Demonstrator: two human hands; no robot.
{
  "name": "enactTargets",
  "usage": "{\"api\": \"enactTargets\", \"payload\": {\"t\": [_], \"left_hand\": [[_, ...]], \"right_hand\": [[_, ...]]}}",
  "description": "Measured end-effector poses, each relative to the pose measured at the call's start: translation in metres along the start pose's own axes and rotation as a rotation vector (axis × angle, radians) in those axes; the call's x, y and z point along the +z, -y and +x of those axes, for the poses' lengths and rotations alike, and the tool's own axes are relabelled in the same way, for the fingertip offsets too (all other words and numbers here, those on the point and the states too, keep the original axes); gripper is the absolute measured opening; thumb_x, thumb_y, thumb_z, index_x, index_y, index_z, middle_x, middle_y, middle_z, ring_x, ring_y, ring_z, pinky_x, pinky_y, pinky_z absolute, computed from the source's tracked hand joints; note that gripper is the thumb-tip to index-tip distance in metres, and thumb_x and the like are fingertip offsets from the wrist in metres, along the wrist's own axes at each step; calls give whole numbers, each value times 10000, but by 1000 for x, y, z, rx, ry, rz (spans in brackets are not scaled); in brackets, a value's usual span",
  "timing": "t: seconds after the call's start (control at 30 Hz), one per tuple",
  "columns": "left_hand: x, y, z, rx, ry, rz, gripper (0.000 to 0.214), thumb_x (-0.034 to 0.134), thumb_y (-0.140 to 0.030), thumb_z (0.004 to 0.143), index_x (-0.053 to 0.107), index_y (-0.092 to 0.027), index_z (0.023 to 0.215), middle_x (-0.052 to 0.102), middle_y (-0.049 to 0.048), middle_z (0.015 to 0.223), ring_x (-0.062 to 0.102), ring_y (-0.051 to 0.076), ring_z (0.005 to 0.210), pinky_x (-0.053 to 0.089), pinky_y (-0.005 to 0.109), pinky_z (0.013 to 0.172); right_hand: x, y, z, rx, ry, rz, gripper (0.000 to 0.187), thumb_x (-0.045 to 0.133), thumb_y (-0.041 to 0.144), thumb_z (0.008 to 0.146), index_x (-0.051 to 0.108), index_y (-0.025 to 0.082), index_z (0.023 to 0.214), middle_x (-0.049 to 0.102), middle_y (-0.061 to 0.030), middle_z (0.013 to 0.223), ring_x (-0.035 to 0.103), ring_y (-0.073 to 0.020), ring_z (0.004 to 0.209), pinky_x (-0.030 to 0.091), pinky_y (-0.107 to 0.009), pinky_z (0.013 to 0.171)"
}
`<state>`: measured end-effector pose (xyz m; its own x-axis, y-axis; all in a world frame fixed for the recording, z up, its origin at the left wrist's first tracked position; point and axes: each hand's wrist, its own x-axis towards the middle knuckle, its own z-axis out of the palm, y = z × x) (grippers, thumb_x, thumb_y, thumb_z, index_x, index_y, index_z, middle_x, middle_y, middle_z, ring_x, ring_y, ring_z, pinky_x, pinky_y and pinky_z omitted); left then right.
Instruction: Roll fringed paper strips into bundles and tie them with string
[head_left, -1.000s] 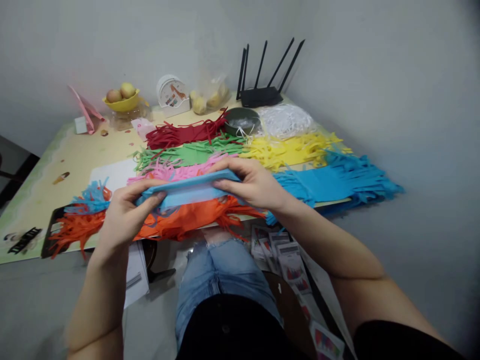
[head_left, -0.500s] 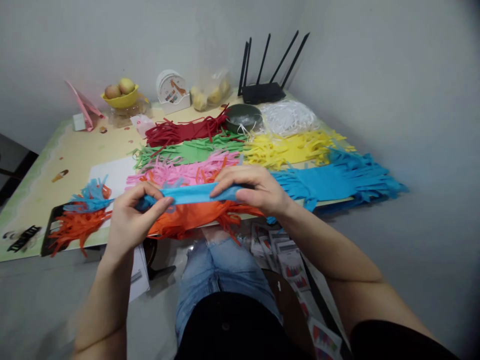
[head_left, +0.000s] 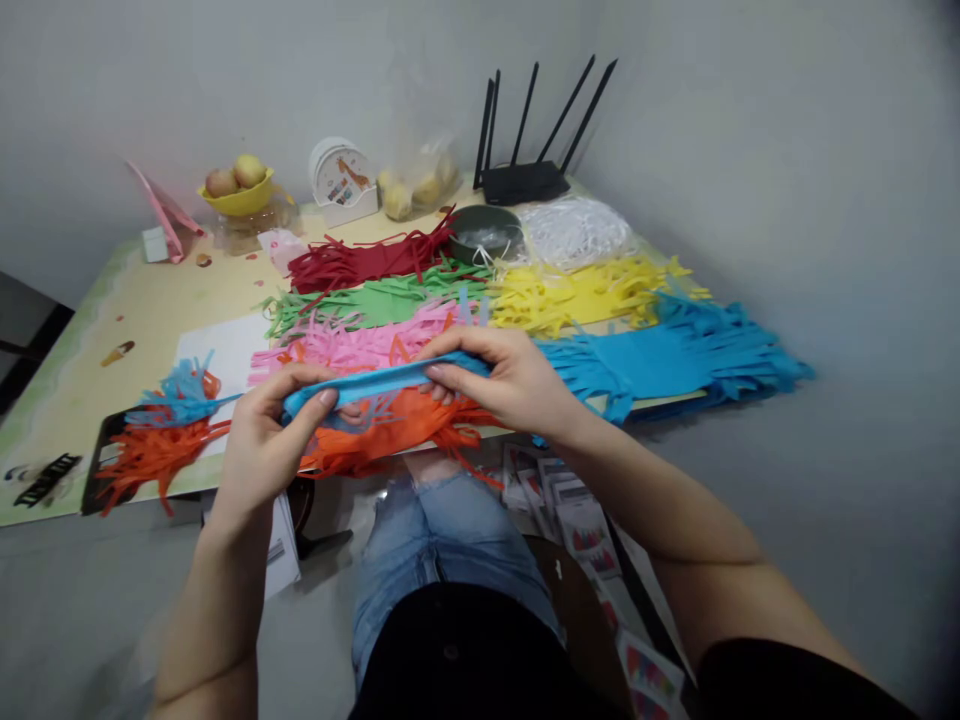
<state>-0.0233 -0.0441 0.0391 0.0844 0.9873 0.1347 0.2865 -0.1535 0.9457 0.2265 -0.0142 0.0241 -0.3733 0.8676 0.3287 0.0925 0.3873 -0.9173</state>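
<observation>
Between my hands a folded strip of blue fringed tissue paper is stretched nearly level above the table's front edge. My left hand pinches its left end between thumb and fingers. The right end is gripped by my right hand, thumb on the near side. Just below lies orange fringed paper, with pink fringed paper behind it. Left of my left hand, a tray bears small blue tassels and orange tassels. A blue fringed stack lies to the right.
Red, green and yellow fringed paper covers the table's middle. Behind stand a dark green bowl, white strings, a black router and a yellow fruit bowl. Printed packets lie below the right side.
The blue strip has tilted, its right end now slightly higher, and looks narrower. My right thumb has shifted left along it. Both hands keep their hold.
</observation>
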Motion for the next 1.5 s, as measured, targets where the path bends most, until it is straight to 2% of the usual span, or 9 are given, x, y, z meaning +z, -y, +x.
{"api": "enactTargets", "payload": {"t": [0.23,0.37,0.53,0.67,0.8,1.03,1.3,1.4,1.5], "left_hand": [[5,3,0,-44,-67,-229,66,677,-204,775,727,-175,807,703,27,671,688,158,609,444,203,449],[4,6,1,1,-47,-228,72,676,-232,765,699,-164,771,688,29,656,668,157,598,499,237,522],[4,8,-3,144,-70,12,186,718,-297,823,625,-174,719,665,12,662,654,146,635,531,259,638],[5,5,-4,226,-104,206,180,742,-256,827,636,-200,962,686,-16,737,674,130,672,513,226,646],[5,2,-4,234,-32,389,85,700,-265,865,680,-194,907,724,15,785,686,131,689,508,220,640],[8,8,-6,40,-79,3,149,741,-298,830,706,-187,924,747,28,760,738,181,686,599,288,710],[12,15,-1,-37,-54,-266,85,735,-254,772,770,-186,809,742,43,695,730,200,684,617,350,729],[6,17,0,-20,-8,-249,85,731,-271,779,748,-187,782,734,45,689,723,206,692,610,361,747],[-3,12,4,59,100,5,118,700,-296,817,736,-184,801,775,98,935,734,247,907,576,374,871]], "right_hand": [[4,-5,3,13,-14,221,181,643,228,835,794,156,905,759,-43,774,695,-116,663,577,-222,644],[3,-7,4,23,17,232,209,684,295,824,792,145,920,766,-59,807,698,-123,680,568,-217,636],[4,-2,2,24,-22,43,223,721,337,823,778,154,938,774,-55,856,699,-142,711,551,-232,641],[5,1,-1,-74,-77,-175,205,676,234,860,752,182,1044,773,-62,1059,712,-181,937,549,-295,843],[5,1,-3,-87,-84,-232,77,668,224,858,711,160,861,762,-47,882,700,-166,835,532,-280,780],[9,-3,-1,47,11,192,187,664,294,880,757,160,972,770,-45,818,734,-148,720,604,-259,693],[4,-14,8,109,138,471,160,772,277,787,808,160,890,796,-62,850,750,-150,720,624,-250,688],[0,-14,9,29,155,338,101,724,185,797,808,172,851,800,-45,846,761,-147,750,608,-228,710],[-6,-10,11,-136,166,-5,191,648,103,806,811,181,869,803,-35,859,762,-141,780,580,-205,721]]}}
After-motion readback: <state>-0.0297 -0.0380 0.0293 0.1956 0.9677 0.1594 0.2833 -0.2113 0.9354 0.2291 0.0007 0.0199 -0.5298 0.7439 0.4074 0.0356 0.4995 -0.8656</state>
